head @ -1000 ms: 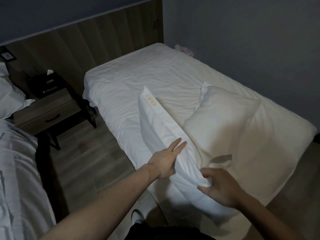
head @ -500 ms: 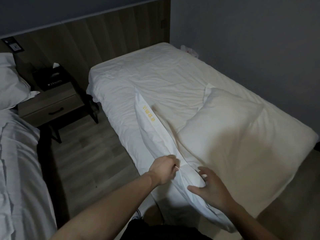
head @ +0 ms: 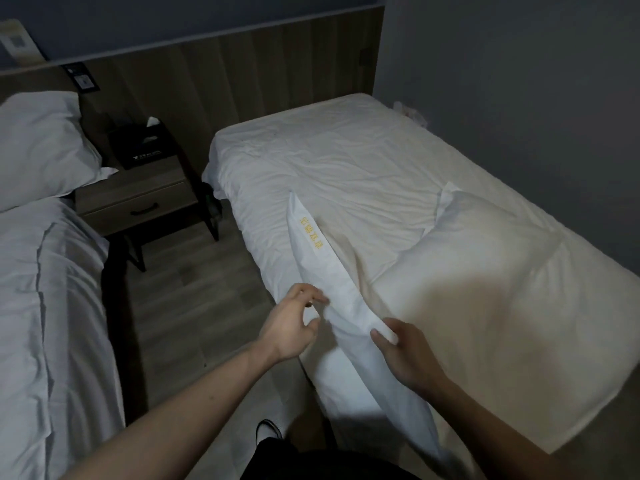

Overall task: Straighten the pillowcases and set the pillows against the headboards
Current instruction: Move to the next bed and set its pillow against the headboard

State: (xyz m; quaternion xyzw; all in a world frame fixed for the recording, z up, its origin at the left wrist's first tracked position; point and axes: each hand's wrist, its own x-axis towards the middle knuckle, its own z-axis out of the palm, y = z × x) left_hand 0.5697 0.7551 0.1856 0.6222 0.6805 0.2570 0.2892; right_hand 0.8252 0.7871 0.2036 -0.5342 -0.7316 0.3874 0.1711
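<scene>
Right-hand bed [head: 346, 161]: fills the centre and right of the frame, its white sheet wrinkled, its head end against the wooden headboard [head: 242, 74] at the upper middle.
Second pillow [head: 485, 258]: lies flat on this bed at the right of the frame, well apart from the headboard; its lower part sits in a blurred shadow, so its near edge is hard to make out.
Held pillow [head: 329, 289]: stands on its edge along the bed's left side, at the lower centre — between the two hands. Its long axis runs from the bottom centre up and left toward the headboard; the far end bears yellow embroidered characters, too small to read. The near end drops behind the dark clothing at the bottom edge.
Left hand [head: 287, 327]: just left of the pillow, fingers curled and pinching at the pillowcase edge — whether cloth is truly caught I cannot tell.
Right hand [head: 405, 355]: grips the pillow's upper edge, thumb on the near face, fingers hidden behind.
Other bed [head: 45, 306]: cut off at the left.
</scene>
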